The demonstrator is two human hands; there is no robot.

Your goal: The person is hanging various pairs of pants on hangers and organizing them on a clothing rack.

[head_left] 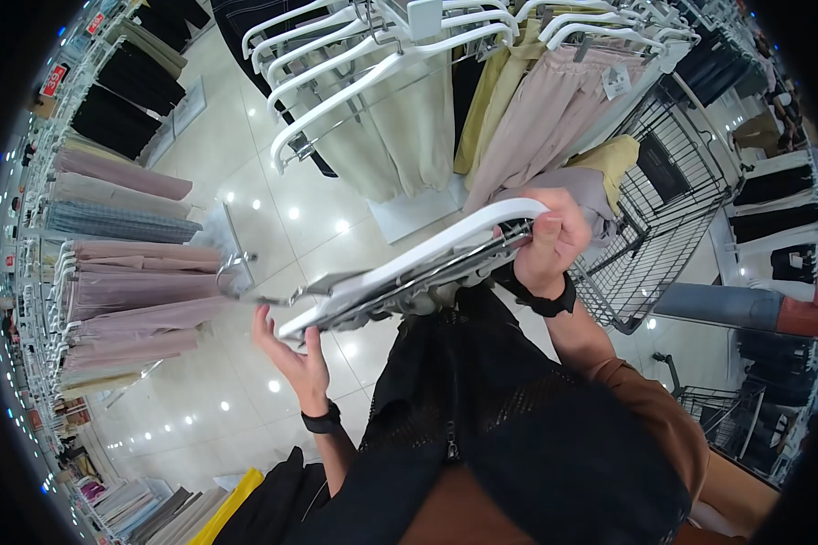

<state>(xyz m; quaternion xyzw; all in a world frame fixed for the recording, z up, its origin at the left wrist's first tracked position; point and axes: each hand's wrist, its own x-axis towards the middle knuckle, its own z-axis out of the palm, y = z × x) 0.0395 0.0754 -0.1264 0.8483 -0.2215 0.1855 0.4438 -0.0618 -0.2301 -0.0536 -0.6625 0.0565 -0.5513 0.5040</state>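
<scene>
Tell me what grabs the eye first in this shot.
Front and centre, a white hanger carrying a black garment is held tilted. The right hand clasps its upper end, and the left hand lies open under its lower end. Above hangs a row of empty white hangers. A wire cart stands at right, and pink trousers line the left rack.

We can't see the left hand (291, 359)'s fingertips: the white hanger (409, 263) covers them, so the grip is unclear. The right hand (554, 238) hides the hanger's far end. Tag (616, 82) and red sign (54, 80) are too small to read. The lower wire cart (723, 413) is cut off by the dark rim.
</scene>
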